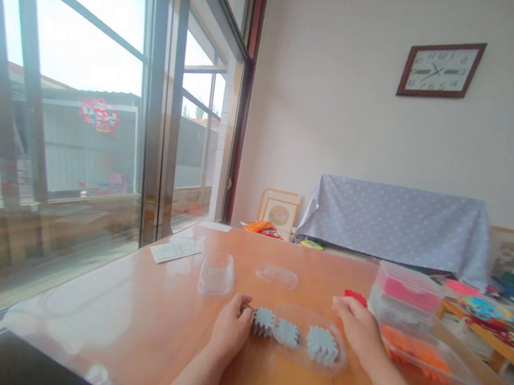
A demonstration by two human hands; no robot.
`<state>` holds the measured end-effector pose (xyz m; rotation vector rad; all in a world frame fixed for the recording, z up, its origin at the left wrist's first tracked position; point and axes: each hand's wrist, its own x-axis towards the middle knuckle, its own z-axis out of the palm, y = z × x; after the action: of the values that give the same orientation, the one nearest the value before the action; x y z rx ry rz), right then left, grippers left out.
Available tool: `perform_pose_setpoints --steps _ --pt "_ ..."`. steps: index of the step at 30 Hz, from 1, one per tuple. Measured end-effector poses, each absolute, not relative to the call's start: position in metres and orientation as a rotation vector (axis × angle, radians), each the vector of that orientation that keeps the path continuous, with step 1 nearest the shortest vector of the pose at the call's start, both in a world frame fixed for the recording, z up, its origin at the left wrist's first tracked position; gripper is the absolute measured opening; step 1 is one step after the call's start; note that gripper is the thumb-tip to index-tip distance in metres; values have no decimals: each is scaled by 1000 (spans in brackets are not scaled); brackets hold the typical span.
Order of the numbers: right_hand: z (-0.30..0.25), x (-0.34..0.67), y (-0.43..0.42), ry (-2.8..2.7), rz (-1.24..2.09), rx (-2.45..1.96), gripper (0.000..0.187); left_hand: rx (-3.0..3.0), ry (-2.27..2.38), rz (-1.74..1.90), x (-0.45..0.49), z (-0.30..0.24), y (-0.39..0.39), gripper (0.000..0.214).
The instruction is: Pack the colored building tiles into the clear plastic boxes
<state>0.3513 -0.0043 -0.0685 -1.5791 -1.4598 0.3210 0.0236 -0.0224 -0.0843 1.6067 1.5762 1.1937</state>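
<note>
My left hand [232, 325] has its fingers closed at the left end of a row of grey-blue toothed pieces, against the leftmost stack of toothed pieces [263, 323]. Right of that stack lies a clear plastic container [337, 362], with a middle group of toothed pieces [287, 332] and a right group of toothed pieces [322, 344] in it or seen through its wall. At the container's right side, my right hand [359, 329] has its fingers curled together; what they hold, if anything, is hidden. A red toothed piece [357, 297] shows just behind its knuckles.
On the right stand stacked clear boxes [407, 297], one with pink contents, beside a clear tray [470, 375] of orange pieces. Farther back are an upright clear container [216, 275], a clear lid [277, 275] and a printed sheet [176, 250]. Windows line the left side.
</note>
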Motion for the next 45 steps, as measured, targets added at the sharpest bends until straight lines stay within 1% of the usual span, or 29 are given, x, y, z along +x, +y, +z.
perform_pose_setpoints --steps 6,9,12,17,21,24,28,31,33,39,45 --pt "-85 351 -7 -1387 499 -1560 50 1610 1612 1199 27 -85 -25 26" --pt "-85 349 -10 -1425 639 -1546 49 1603 1616 1199 29 -89 -25 26" --pt "-86 347 -11 -1520 787 -1440 49 1576 1584 1222 30 -95 -21 28" --pt "-91 343 -10 -1585 917 -1357 42 1537 1458 1372 29 -101 -12 28" --pt "-90 341 -10 -1568 1008 -1332 37 1560 1378 1380 26 -86 -12 31" --pt "-87 339 -10 -1545 1033 -1334 34 1755 1355 1228 20 -64 -15 40" --pt "-83 337 -11 -1543 1021 -1324 32 2110 1330 823 16 -36 -16 64" --pt "-83 336 -11 -1545 998 -1317 29 2276 1333 594 20 -24 -14 77" --pt "-84 336 -10 -1540 997 -1315 28 2341 1349 497 25 -21 -12 81" --pt "-86 337 -9 -1558 969 -1274 27 2378 1392 379 31 -27 -3 79" --pt "-83 336 -11 -1560 957 -1284 28 2329 1347 509 18 -33 5 70"
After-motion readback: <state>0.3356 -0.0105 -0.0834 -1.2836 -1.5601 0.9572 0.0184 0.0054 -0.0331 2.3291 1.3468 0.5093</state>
